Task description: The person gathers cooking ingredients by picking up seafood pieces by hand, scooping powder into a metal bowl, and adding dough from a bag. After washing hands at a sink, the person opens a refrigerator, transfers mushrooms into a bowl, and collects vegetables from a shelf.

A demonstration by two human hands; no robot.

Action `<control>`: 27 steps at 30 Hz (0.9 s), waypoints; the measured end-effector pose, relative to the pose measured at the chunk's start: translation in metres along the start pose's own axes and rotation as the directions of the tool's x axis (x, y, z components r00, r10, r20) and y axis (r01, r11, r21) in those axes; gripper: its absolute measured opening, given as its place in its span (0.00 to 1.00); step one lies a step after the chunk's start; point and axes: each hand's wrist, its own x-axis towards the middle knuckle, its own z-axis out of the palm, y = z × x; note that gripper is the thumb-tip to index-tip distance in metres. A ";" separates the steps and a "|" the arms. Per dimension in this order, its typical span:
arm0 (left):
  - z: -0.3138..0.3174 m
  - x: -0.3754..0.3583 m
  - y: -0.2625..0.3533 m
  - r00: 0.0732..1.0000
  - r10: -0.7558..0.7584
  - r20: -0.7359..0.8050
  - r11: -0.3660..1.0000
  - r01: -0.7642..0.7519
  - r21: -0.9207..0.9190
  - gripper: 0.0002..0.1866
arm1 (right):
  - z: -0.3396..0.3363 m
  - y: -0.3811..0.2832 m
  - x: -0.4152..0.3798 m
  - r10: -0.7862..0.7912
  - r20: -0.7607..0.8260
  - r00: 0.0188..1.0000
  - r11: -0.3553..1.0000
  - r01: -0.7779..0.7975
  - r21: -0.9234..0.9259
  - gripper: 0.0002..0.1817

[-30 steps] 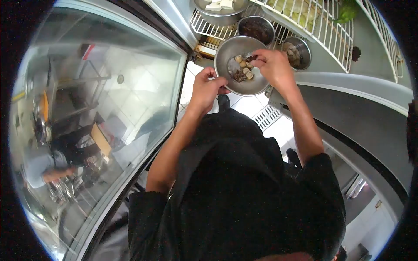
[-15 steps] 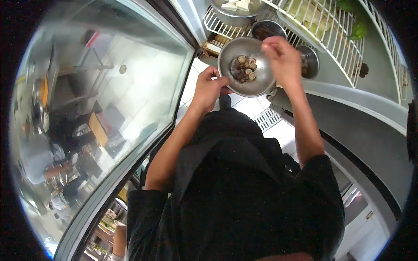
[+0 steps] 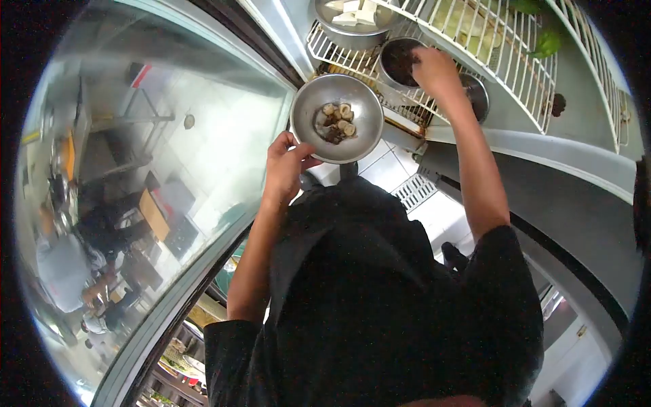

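My left hand (image 3: 288, 166) grips the near left rim of a round metal bowl (image 3: 366, 115), thumb over the edge. In the bowl lie several pale, round mushroom-like pieces (image 3: 344, 110) and a dark clump of food (image 3: 333, 134). My right hand (image 3: 437, 73) reaches over a smaller metal container (image 3: 389, 80) on the wire shelf. Its fingers are bent together at the dark contents (image 3: 401, 60); what they hold, if anything, is hidden.
A metal pot (image 3: 349, 37) of white blocks sits on the wire rack (image 3: 325, 46). Another metal container (image 3: 479, 102) stands right of my right hand. An upper wire shelf (image 3: 519, 81) holds green vegetables (image 3: 544, 44). The open glass door (image 3: 224, 129) flanks my left; a floor drain (image 3: 415, 191) lies below.
My right hand has moved from above the bowl up and left to the container on the shelf. My left hand has drawn the bowl left and slightly nearer, uncovering more of the rack.
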 end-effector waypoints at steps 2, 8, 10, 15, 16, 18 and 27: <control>0.002 -0.002 -0.001 1.000 -0.002 0.006 1.000 0.002 -0.026 0.07 | 0.032 0.013 0.026 0.007 0.078 0.997 0.997 -0.001 -0.082 0.12; 0.006 -0.010 0.000 1.000 0.007 -0.008 1.000 -0.008 -0.030 0.08 | 0.050 0.008 0.046 0.112 0.190 0.975 0.983 -0.080 -0.164 0.11; 0.005 -0.008 -0.004 1.000 0.026 0.008 0.998 -0.025 -0.052 0.08 | 0.038 0.003 0.040 0.104 0.147 0.984 0.984 -0.080 -0.157 0.11; 0.007 -0.002 -0.006 0.999 0.033 0.005 0.993 -0.032 -0.110 0.09 | 0.007 0.011 0.022 0.141 0.022 0.990 0.978 -0.143 0.151 0.12; 0.007 0.000 -0.008 0.999 0.035 0.012 0.993 -0.034 -0.109 0.10 | 0.001 0.011 0.019 0.182 0.035 0.983 0.957 -0.185 0.225 0.13; 0.009 0.000 -0.006 1.000 0.025 0.019 0.993 -0.023 -0.116 0.10 | 0.009 0.015 0.019 0.100 0.035 0.994 0.983 -0.104 0.149 0.14; 0.025 0.003 -0.006 0.998 0.016 0.062 0.998 -0.012 -0.069 0.10 | 0.039 0.009 0.036 0.022 0.121 0.992 0.955 0.014 -0.296 0.10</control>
